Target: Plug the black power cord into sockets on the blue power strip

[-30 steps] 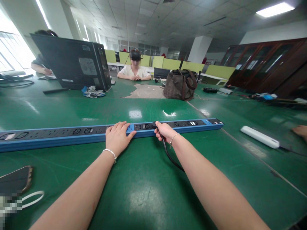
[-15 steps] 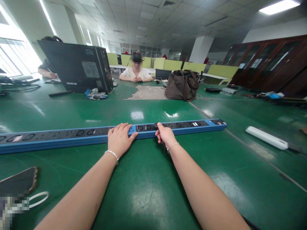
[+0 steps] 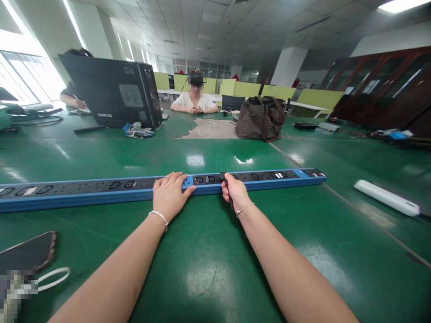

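A long blue and black power strip (image 3: pixel 134 194) lies across the green table, its upper face lined with several sockets. Over its middle, next to a blue socket section, my left hand (image 3: pixel 171 193) holds the strip, fingers on top and thumb along the near side. My right hand (image 3: pixel 237 192) is closed around a black plug (image 3: pixel 222 176) at the strip's sockets. How deep the plug sits in a socket is hidden by my fingers. A dark cord (image 3: pixel 232 208) hangs from below that hand and runs behind the forearm.
At the left lies a phone (image 3: pixel 28 252) near a white loop (image 3: pixel 54 279). A white bar-shaped device (image 3: pixel 386 197) rests at the right. Farther back stand a black computer case (image 3: pixel 111 92), gloves (image 3: pixel 138 130) and a brown bag (image 3: pixel 259 120). A person (image 3: pixel 194 101) sits opposite, another at far left.
The whole view has shifted slightly, so things appear a little farther right. Both hands keep their places on the strip and the plug.
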